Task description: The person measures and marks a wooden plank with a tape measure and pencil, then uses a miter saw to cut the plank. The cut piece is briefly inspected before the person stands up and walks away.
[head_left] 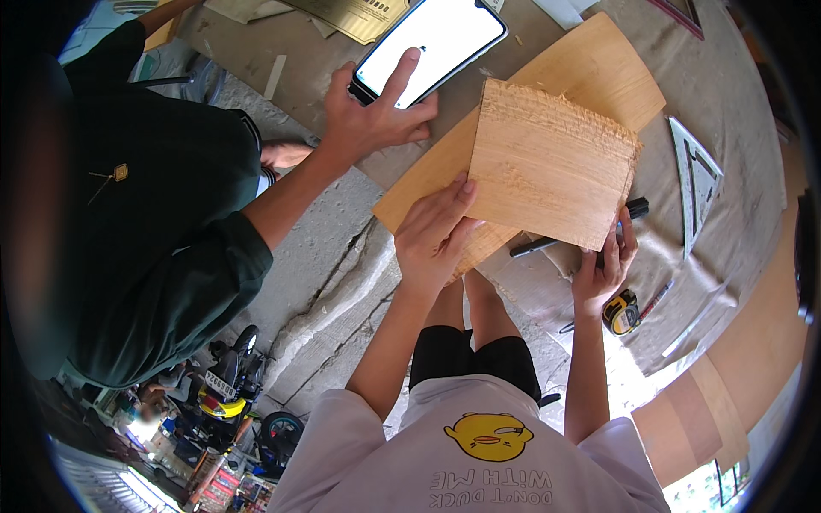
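A square piece of thin wood (547, 167) with rough, splintered edges lies over a larger sheet of plywood (590, 68) on the work surface. My left hand (436, 235) grips the wood piece at its lower left edge. My right hand (605, 265) holds its lower right corner, fingers curled under it. A black marker (547, 244) lies just beneath the piece, partly hidden by it. A second person in a dark green shirt stands at the left; that person's hand (372, 115) touches the screen of a smartphone (432, 43) beside the plywood.
A metal triangular square (697, 184) rests to the right on the cloth-covered surface (735, 103). A yellow and black tape measure (622, 312) and a pencil (654, 301) lie below my right hand. More plywood sheets (753, 342) lean at the right. Cracked concrete floor (333, 256) shows below.
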A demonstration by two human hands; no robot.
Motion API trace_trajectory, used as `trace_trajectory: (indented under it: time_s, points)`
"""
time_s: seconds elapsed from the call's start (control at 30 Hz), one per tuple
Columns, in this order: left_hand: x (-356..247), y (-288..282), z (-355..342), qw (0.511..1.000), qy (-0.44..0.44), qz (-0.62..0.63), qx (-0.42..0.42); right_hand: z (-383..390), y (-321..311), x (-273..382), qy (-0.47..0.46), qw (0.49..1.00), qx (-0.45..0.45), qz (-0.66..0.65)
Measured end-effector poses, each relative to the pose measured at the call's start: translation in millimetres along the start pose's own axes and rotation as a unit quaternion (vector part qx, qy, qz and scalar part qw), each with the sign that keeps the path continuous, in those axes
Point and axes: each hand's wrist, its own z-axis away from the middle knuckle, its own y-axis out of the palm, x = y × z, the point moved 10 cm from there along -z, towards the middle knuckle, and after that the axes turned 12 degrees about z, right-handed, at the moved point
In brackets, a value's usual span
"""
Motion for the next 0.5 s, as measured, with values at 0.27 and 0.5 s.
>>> trace_trajectory:
  time_s: [0.27,0.5]
  points:
    - [-0.6,0.8,-0.4,1.000,0.006,-0.001,0.002,0.6,-0.2,-1.4,0.000,1.000,-0.008,-0.009]
    - [0.7,1.1,0.2,1.000,0.002,0.010,0.002,0.5,-0.6,-1.0,0.001,1.000,-0.011,-0.010]
